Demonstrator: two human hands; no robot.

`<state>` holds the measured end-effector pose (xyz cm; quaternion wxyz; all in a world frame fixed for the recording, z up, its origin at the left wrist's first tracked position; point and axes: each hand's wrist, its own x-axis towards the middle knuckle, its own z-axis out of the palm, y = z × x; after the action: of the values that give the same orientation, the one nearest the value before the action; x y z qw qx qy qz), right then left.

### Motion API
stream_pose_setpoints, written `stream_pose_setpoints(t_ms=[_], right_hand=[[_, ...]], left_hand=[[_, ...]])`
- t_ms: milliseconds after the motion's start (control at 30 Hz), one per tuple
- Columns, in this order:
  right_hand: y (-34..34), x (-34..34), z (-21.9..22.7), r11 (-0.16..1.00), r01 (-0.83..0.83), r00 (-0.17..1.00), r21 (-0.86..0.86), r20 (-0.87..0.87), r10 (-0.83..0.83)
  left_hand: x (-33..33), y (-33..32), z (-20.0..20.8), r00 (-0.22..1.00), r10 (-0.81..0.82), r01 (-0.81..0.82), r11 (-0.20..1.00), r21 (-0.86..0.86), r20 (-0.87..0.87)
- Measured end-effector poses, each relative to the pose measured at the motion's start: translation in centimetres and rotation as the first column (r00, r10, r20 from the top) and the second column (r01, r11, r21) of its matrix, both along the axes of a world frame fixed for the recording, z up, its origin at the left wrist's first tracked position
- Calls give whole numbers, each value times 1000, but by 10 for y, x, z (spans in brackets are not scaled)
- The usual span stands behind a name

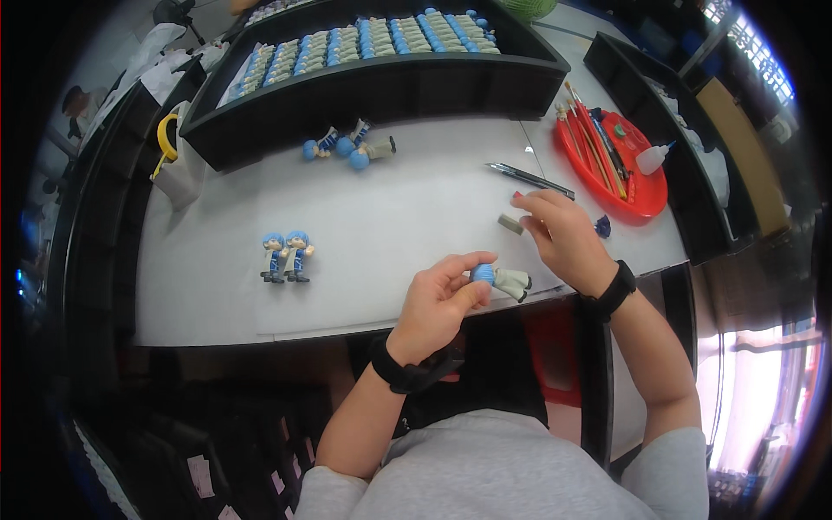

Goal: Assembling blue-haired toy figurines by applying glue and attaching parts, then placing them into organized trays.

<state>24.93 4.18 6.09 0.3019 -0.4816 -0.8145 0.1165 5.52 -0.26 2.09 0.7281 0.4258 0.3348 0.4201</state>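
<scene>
My left hand (440, 299) is closed on a small figurine (511, 281) with blue hair and a pale coat, gripping it by the head between thumb and fingers. The figurine lies tilted, legs pointing right, close to the table's front edge. Just beyond it, my right hand (563, 236) is raised with its fingers bent. A small red piece (517, 196) shows at those fingertips, too small to name. Beside that hand lies a grey block (510, 224). A small dark blue piece (602, 227) sits to its right, partly behind the wrist.
Two figurines (286, 257) lie side by side at left; several more (360, 154) lie farther back. A large black tray (373, 97) holds rows of them. Pens (530, 178) rest near a red dish (646, 208) of brushes and a bottle. A holder (179, 178) stands left.
</scene>
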Motion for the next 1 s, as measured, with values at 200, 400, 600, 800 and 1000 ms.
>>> stream_pose_setpoints(t_ms=[200,400,600,800,1000], right_hand=[[-29,5,-5,816,-110,886,-567,-428,-178],[-64,8,-15,549,-441,600,-710,-688,-409],[-76,6,-30,569,-475,527,-672,-734,-428],[-79,7,-37,572,-505,486,-647,-760,-431],[-79,11,-41,565,-524,472,-638,-769,-430]], left_hand=[[-7,-1,4,997,57,-55,998,23,-55],[4,-1,7,992,107,-106,994,19,-64],[9,1,4,996,58,-58,998,-5,-63],[16,4,0,996,70,-68,997,24,-58],[19,5,-2,993,84,-83,996,16,-79]])
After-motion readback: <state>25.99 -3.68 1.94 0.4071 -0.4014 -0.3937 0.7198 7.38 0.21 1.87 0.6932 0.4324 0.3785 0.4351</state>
